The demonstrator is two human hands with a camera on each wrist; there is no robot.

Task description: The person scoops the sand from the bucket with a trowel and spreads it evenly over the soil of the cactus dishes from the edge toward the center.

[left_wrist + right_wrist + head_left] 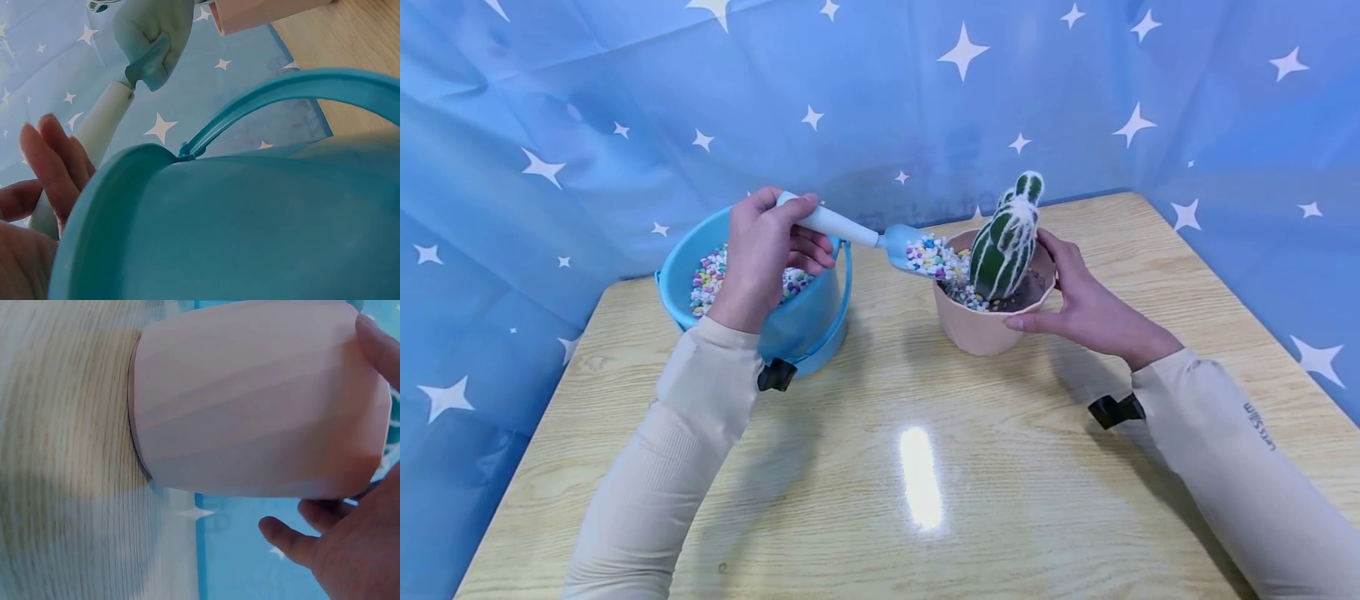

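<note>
My left hand (769,248) grips the pale handle of a small blue scoop shovel (842,227) above the rim of a blue bucket (808,321). Multicoloured pebbles (931,255) lie on the shovel's blade, which is at the left rim of a pink flowerpot (977,329). A green cactus with white fuzz (1003,250) stands tilted in the pot, with pebbles on its left and dark soil on its right. My right hand (1086,308) holds the pot's right rim, thumb in front and fingers behind. In the left wrist view the shovel (109,115) shows its underside.
More coloured pebbles (709,279) fill part of the bucket, whose handle (847,287) hangs down on its right side. Both vessels stand on a light wooden table (865,467). A blue star-patterned cloth (880,108) hangs behind and at the sides.
</note>
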